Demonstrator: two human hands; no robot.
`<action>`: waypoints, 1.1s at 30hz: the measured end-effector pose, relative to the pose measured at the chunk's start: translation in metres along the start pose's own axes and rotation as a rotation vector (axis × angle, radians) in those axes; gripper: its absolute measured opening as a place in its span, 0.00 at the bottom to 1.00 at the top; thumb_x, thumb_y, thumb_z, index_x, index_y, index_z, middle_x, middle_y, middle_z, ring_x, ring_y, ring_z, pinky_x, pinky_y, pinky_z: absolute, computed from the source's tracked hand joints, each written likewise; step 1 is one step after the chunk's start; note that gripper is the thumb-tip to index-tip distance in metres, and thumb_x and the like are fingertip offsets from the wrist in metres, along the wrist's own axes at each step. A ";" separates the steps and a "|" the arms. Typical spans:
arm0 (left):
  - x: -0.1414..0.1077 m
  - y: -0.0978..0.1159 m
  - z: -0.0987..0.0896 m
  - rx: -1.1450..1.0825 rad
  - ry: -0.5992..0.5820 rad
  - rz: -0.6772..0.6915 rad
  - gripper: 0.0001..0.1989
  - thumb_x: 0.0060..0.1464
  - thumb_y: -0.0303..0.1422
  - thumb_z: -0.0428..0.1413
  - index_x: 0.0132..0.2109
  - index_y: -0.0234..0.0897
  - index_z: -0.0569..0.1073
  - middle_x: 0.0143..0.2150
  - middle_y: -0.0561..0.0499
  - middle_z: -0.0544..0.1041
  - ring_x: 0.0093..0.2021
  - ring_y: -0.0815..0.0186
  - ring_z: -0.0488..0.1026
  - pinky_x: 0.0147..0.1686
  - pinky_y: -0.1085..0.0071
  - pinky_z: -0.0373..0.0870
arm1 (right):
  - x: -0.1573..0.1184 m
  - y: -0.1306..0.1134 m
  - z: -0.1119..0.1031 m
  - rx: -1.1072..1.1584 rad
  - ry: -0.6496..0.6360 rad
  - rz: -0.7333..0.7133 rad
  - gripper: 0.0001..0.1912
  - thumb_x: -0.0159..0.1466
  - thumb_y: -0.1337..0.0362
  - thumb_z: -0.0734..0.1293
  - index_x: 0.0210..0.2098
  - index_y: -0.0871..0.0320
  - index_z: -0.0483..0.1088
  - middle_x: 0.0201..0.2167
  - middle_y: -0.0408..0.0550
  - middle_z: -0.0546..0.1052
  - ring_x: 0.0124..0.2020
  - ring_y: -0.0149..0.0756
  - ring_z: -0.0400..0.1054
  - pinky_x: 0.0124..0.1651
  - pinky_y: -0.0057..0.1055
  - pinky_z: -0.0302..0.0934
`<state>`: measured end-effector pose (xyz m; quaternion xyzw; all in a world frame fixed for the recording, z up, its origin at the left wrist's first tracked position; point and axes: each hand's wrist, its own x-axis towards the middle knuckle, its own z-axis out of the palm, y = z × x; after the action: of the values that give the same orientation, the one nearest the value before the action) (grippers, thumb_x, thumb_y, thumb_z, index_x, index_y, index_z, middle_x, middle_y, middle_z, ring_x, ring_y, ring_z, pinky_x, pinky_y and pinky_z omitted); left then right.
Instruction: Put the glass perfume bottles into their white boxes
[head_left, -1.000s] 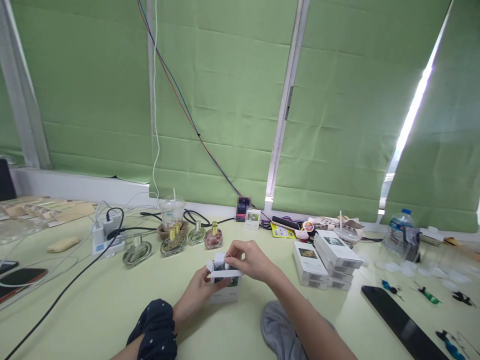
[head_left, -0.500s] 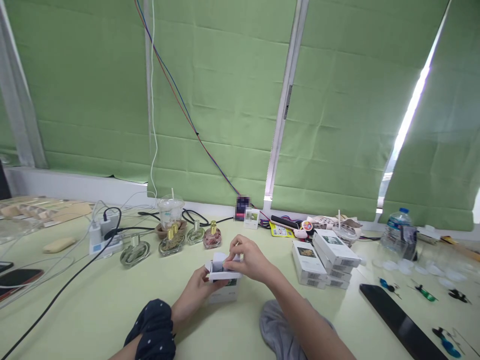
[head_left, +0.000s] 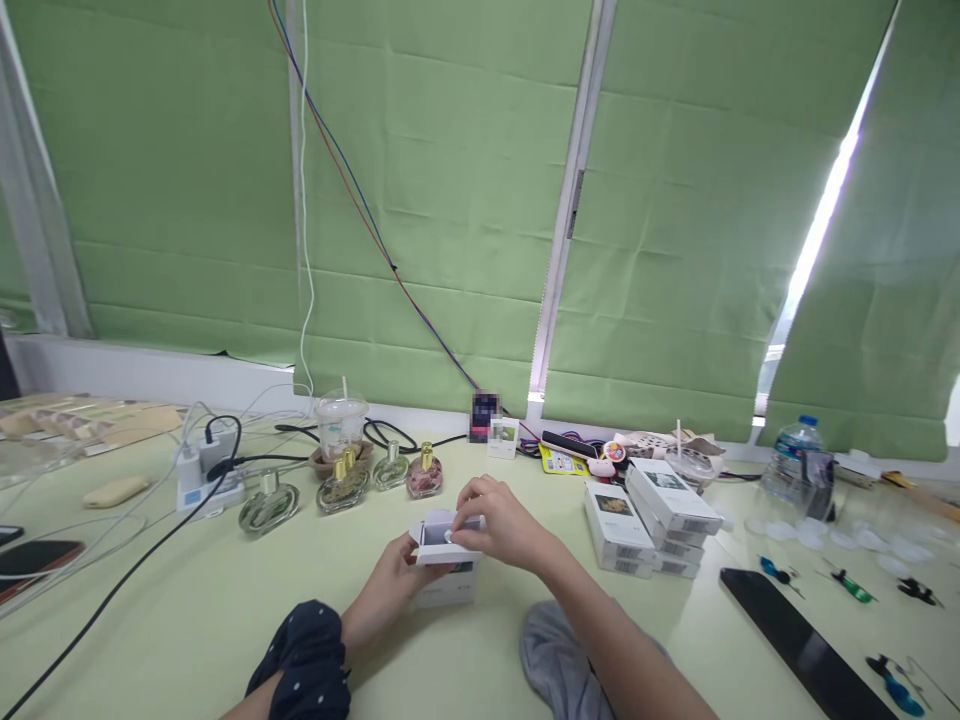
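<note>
My left hand (head_left: 394, 582) is closed round the side of a small white box (head_left: 444, 592), whose top flaps stand apart. The box rests on the table, with a dark green picture partly showing on its front. Over the opening, my right hand (head_left: 499, 525) is bent at the fingers, its thumb and fingertips pinched together inside the rim. A small pale, shiny thing shows at those fingertips; its kind is too small to tell. Beyond the box stand a pink-filled glass bottle (head_left: 425, 474) and a clear glass bottle (head_left: 391, 468) with gold caps.
White boxes (head_left: 671, 500) are stacked to the right. A black slab (head_left: 810, 640), several small coloured pieces and a water bottle (head_left: 799, 450) lie or stand farther right. Grey cloth (head_left: 559, 650) lies under my right forearm. Cables and a power strip (head_left: 210, 490) occupy the left.
My right fingertips have dipped slightly into the box. The pale grey piece that filled its opening has gone lower or out of sight, and the inner wall shows. My left hand keeps its hold.
</note>
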<state>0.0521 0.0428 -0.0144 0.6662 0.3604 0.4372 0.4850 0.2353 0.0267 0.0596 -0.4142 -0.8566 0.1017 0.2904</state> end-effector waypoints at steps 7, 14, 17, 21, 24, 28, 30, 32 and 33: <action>0.002 -0.001 -0.001 0.026 0.014 -0.007 0.18 0.42 0.39 0.63 0.39 0.33 0.76 0.38 0.42 0.80 0.39 0.53 0.75 0.41 0.60 0.70 | -0.003 -0.007 -0.007 0.098 -0.044 0.014 0.18 0.54 0.75 0.68 0.44 0.55 0.68 0.33 0.41 0.74 0.34 0.31 0.66 0.39 0.26 0.58; -0.002 -0.002 0.003 0.028 0.058 0.063 0.18 0.44 0.36 0.62 0.42 0.37 0.68 0.38 0.47 0.77 0.39 0.56 0.74 0.38 0.63 0.70 | -0.004 -0.008 -0.006 -0.047 -0.132 -0.054 0.10 0.60 0.72 0.64 0.38 0.59 0.76 0.38 0.49 0.73 0.39 0.34 0.67 0.42 0.27 0.58; -0.005 -0.009 0.005 0.079 0.170 0.150 0.23 0.44 0.36 0.62 0.44 0.41 0.59 0.38 0.51 0.73 0.37 0.60 0.73 0.35 0.66 0.69 | -0.004 -0.009 -0.006 -0.069 -0.143 -0.039 0.11 0.60 0.73 0.63 0.39 0.59 0.76 0.39 0.49 0.73 0.40 0.35 0.67 0.42 0.27 0.58; -0.007 -0.012 0.002 0.259 0.327 0.300 0.25 0.43 0.33 0.61 0.45 0.43 0.55 0.45 0.50 0.66 0.40 0.63 0.71 0.41 0.64 0.68 | -0.004 -0.007 -0.005 -0.056 -0.139 -0.050 0.13 0.59 0.74 0.62 0.39 0.58 0.76 0.38 0.48 0.73 0.40 0.34 0.67 0.42 0.27 0.59; -0.008 -0.007 -0.002 0.446 0.275 0.411 0.20 0.47 0.31 0.58 0.44 0.41 0.58 0.45 0.48 0.65 0.46 0.60 0.68 0.45 0.63 0.66 | -0.003 -0.004 -0.005 -0.029 -0.136 -0.060 0.15 0.58 0.76 0.62 0.39 0.58 0.76 0.38 0.48 0.73 0.39 0.34 0.67 0.42 0.27 0.60; -0.011 -0.001 -0.002 0.567 0.223 0.498 0.13 0.49 0.30 0.55 0.44 0.41 0.63 0.46 0.46 0.65 0.51 0.57 0.65 0.47 0.63 0.66 | -0.002 -0.003 -0.005 0.009 -0.124 -0.074 0.15 0.57 0.76 0.62 0.38 0.58 0.76 0.37 0.48 0.72 0.38 0.33 0.67 0.41 0.26 0.60; -0.012 -0.001 0.000 0.585 0.197 0.496 0.12 0.51 0.29 0.54 0.44 0.41 0.65 0.47 0.46 0.65 0.52 0.56 0.65 0.49 0.62 0.65 | -0.002 -0.003 -0.006 0.023 -0.118 -0.076 0.14 0.57 0.76 0.62 0.38 0.58 0.76 0.36 0.48 0.72 0.38 0.33 0.67 0.41 0.25 0.61; -0.012 -0.001 0.001 0.593 0.179 0.483 0.11 0.52 0.29 0.53 0.43 0.41 0.65 0.47 0.45 0.65 0.53 0.56 0.64 0.50 0.61 0.65 | -0.002 -0.003 -0.006 0.039 -0.122 -0.072 0.14 0.57 0.76 0.63 0.37 0.58 0.76 0.36 0.48 0.72 0.37 0.32 0.67 0.40 0.25 0.61; -0.012 -0.001 0.001 0.595 0.176 0.475 0.10 0.52 0.30 0.53 0.43 0.41 0.65 0.47 0.45 0.65 0.53 0.56 0.64 0.50 0.61 0.65 | -0.002 -0.003 -0.007 0.049 -0.128 -0.072 0.13 0.57 0.76 0.63 0.37 0.58 0.76 0.36 0.48 0.72 0.36 0.32 0.67 0.40 0.26 0.61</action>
<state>0.0489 0.0323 -0.0186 0.8025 0.3472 0.4693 0.1230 0.2383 0.0232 0.0657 -0.3684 -0.8850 0.1385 0.2487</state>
